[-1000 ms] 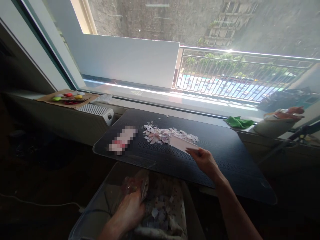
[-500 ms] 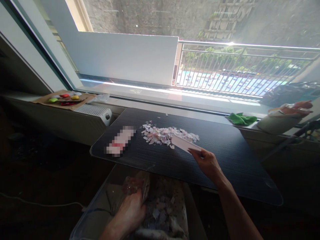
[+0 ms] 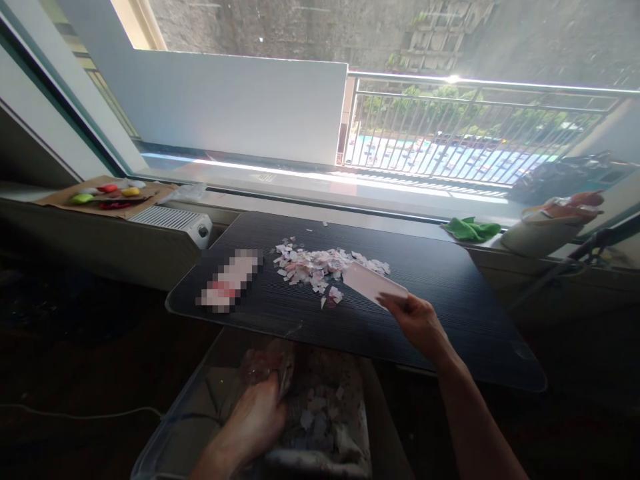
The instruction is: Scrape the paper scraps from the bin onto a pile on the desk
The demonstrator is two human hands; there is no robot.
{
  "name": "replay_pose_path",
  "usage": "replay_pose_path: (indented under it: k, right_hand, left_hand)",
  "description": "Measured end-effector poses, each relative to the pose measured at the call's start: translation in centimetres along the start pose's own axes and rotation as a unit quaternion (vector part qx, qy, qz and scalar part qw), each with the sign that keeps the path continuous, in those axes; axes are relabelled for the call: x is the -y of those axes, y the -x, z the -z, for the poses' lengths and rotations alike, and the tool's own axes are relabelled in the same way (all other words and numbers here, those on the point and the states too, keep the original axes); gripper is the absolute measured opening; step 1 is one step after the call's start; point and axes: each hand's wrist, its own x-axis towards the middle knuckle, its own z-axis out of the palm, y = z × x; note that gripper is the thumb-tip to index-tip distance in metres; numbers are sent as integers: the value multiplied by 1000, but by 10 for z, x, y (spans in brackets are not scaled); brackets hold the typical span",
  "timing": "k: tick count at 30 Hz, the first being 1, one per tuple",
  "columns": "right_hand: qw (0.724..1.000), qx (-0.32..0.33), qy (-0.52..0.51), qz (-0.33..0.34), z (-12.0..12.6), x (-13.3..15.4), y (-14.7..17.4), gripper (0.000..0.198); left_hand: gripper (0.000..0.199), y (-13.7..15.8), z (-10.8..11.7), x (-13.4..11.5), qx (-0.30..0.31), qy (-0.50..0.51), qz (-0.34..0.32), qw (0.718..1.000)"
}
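My right hand (image 3: 420, 330) grips one end of a flat, pale, rectangular card (image 3: 375, 285), tilted over the dark table (image 3: 450, 300). The card's far edge is at the right side of a heap of torn paper scraps (image 3: 315, 267). A small clump of scraps (image 3: 333, 297) lies just in front of the heap. Below the table's near edge, my left hand (image 3: 257, 413) is closed on a crinkled clear plastic bag (image 3: 267, 363), its fingertips partly hidden. Beside that hand, more paper scraps (image 3: 317, 420) lie in an open, pale-rimmed container, dim in shadow.
A blurred-out pinkish item (image 3: 230, 283) lies at the table's left. On the sill are a white heater (image 3: 173, 223), cardboard (image 3: 55, 195) with coloured lumps, a green cloth (image 3: 470, 229) and a pale bin (image 3: 540, 230). A white cable (image 3: 85, 415) runs along the lower left.
The card has turned so more of its flat face shows. A small clump of scraps has come away from the heap toward me. My left hand keeps its hold on the bag.
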Motion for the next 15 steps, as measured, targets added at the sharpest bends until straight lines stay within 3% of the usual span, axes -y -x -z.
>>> replay_pose_path:
  k: [5, 10, 15]
  right_hand:
    - [997, 51, -44, -26, 2, -1, 9, 28]
    - [993, 47, -101, -45, 0, 1, 14, 35]
    - [994, 54, -76, -57, 0, -1, 18, 33]
  left_hand:
    - [22, -1, -4, 1, -14, -9, 4, 1000]
    - [20, 0, -5, 1, -19, -11, 3, 1000]
    - [23, 5, -1, -3, 0, -14, 16, 1000]
